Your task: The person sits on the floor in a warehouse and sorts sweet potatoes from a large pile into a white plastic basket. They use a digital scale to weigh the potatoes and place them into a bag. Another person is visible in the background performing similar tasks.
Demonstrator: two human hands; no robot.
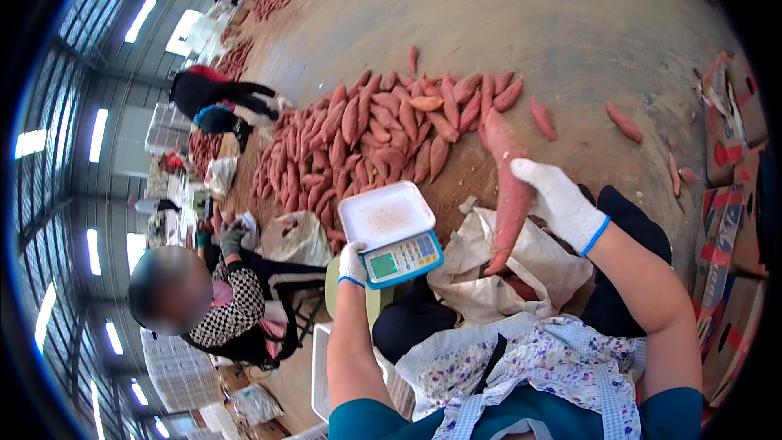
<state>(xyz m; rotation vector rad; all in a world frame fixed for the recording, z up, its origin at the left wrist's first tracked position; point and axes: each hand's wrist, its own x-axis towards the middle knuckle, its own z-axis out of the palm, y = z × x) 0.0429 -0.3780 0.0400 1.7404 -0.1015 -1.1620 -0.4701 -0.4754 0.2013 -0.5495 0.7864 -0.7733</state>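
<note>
In a white glove with a blue cuff, my right hand (562,202) is closed around a long red sweet potato (511,195), its tapered end pointing down over an open white woven sack (468,257). More sweet potatoes show partly inside that sack. My left hand (352,266), gloved the same way, grips the left edge of a blue digital scale (407,259). The white weighing tray (386,216) on top holds no sweet potato, only some dirt specks, and its small display glows green.
A large heap of sweet potatoes (358,134) lies on the floor ahead, with a few loose ones to its right. Cardboard boxes (725,228) line the right side. A seated co-worker (232,301) in a checked top is at left; another person (216,98) bends beyond.
</note>
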